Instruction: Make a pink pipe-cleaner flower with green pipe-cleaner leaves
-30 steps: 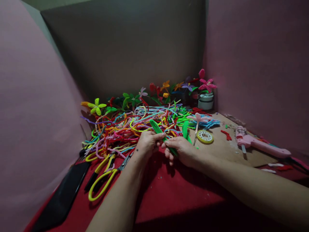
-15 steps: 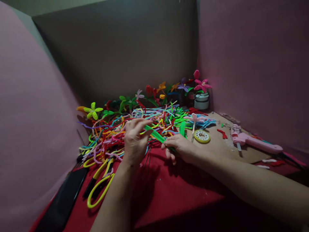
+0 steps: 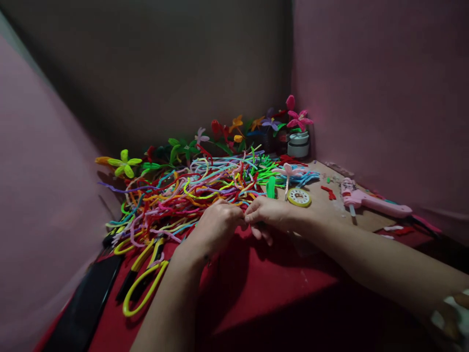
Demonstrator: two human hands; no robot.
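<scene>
My left hand [image 3: 220, 222] and my right hand [image 3: 264, 217] meet fingertip to fingertip over the red cloth [image 3: 271, 288]. Both hands are closed, thumbs and fingers pinched together; whatever lies between them is hidden. Just behind them spreads a tangled pile of coloured fuzzy stems [image 3: 190, 188]. A green looped piece [image 3: 270, 187] stands behind my right hand, beside a pale pink fuzzy flower [image 3: 287, 171] and a round yellow-rimmed dial [image 3: 299, 197].
Yellow-handled scissors [image 3: 144, 293] and a black flat object [image 3: 86, 303] lie at left. A pink glue gun [image 3: 377, 201] rests on a brown board [image 3: 333, 212] at right. Finished fuzzy flowers [image 3: 125, 164] and a grey container [image 3: 298, 145] line the back.
My hands have come together, the left moving right and down. The green strip stretched between them is now out of sight. The view has shifted slightly.
</scene>
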